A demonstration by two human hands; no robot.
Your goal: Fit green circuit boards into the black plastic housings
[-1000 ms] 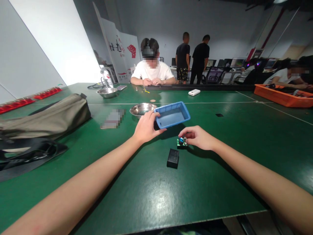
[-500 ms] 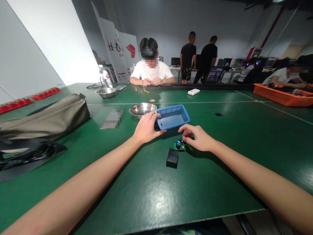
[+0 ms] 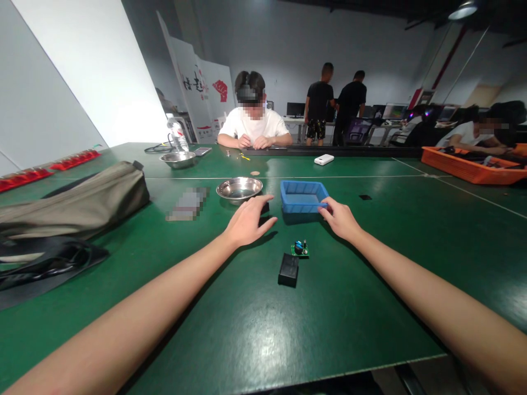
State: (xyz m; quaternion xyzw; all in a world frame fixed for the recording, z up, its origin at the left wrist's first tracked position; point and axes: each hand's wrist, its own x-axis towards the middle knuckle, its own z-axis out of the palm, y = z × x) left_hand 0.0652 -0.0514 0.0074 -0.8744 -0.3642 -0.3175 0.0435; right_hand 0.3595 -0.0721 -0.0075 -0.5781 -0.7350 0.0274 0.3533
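My right hand (image 3: 340, 218) grips the near right corner of a blue plastic bin (image 3: 303, 207), with the thumb and fingers on its rim. Left of the bin, my left hand (image 3: 249, 220) is held with thumb and fingers apart and nothing between them. A dark object (image 3: 264, 208), partly hidden, lies just beyond its fingers. The shiny metal bowl (image 3: 239, 189) stands behind that hand. Nearer to me lie a small green circuit board (image 3: 300, 250) with a blue and black part, and a black box (image 3: 289, 270) just below it.
Across the green table (image 3: 370, 307) sits a person in white (image 3: 254, 123). Bags (image 3: 82, 200) lie at left. Farther back are another metal bowl (image 3: 177, 159), a bottle (image 3: 178, 134), a white device (image 3: 324, 159) and an orange basket (image 3: 465, 166). A black piece (image 3: 365, 197) lies at right.
The blue bin has shifted right and turned straighter. My left hand has let go of it, and my right hand has moved from beside the circuit board to the bin's right corner.
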